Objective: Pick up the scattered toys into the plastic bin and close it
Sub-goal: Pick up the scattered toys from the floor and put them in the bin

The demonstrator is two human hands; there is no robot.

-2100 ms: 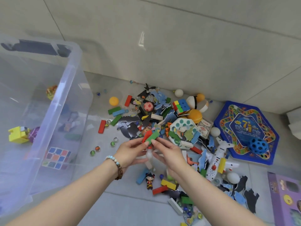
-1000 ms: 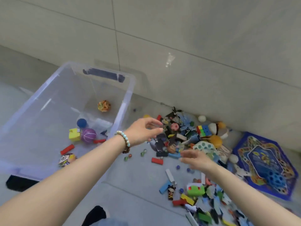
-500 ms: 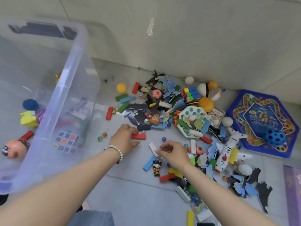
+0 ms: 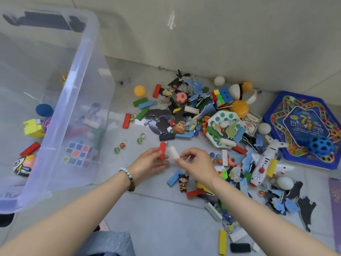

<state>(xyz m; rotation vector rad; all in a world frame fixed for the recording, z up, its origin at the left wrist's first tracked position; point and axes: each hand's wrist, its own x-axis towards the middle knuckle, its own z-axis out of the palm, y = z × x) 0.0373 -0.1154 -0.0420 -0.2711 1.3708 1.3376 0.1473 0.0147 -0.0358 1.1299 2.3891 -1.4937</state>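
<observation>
Scattered toys (image 4: pixel 186 110) cover the floor (image 4: pixel 156 218) to the right of the plastic bin (image 4: pixel 79 93), which stands open with a few toys inside. Half a second ago both hands were down at the floor. Now the left hand (image 4: pixel 149 162) pinches a red block (image 4: pixel 162 150) and the right hand (image 4: pixel 196 163) pinches a white block (image 4: pixel 174 154), both raised side by side. Two pieces are ready for transfer to the bin. Most of the pile remains.

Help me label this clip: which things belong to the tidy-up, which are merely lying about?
Job: plastic bin; red block in left hand; white block in right hand; scattered: puzzle cube, figurine.
Not the job: bead bracelet; denim knee.
</observation>
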